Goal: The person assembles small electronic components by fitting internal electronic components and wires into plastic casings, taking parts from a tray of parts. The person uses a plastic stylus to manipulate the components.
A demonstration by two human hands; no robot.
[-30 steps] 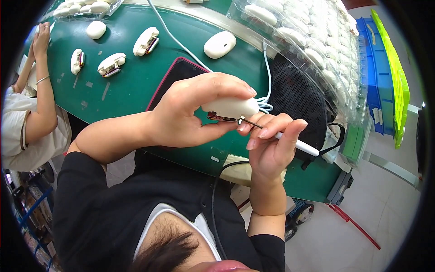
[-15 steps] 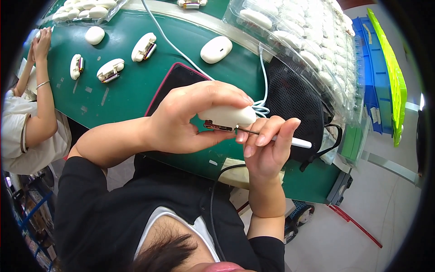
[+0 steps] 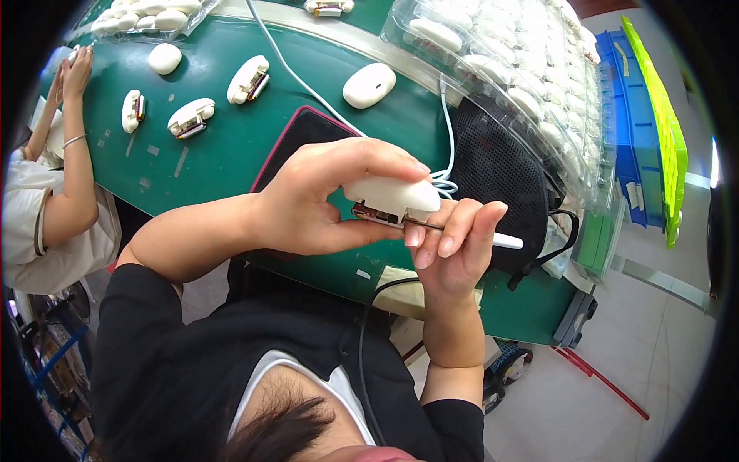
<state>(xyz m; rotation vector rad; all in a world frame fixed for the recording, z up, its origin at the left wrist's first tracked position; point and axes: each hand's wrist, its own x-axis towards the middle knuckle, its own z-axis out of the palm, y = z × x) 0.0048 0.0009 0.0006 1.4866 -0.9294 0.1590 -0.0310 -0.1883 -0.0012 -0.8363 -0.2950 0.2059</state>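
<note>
My left hand [image 3: 304, 196] is closed around a white, rounded plastic case [image 3: 391, 194], thumb below and fingers over the top. The case's lower side is open, showing a circuit board and small metal parts inside. Between the bent fingers and thumb of my right hand [image 3: 454, 250] is a slim white-handled tool [image 3: 508, 241] with a thin dark metal shaft, like a small screwdriver. Its shaft points left, and the tip meets the right end of the case's opening. The exact contact is too small to make out.
Several similar open cases [image 3: 192, 117] and a closed one [image 3: 369, 85] lie on the green table [image 3: 223, 169]. A phone [image 3: 308, 131], white cable, black mesh bag [image 3: 500, 169] and clear trays of white cases [image 3: 531, 69] are close by. A co-worker's arm [image 3: 75, 146] is at far left.
The case has shifted slightly right and tilted, so more of its inside shows. The tool's handle end has moved a little left, its tip still at the case.
</note>
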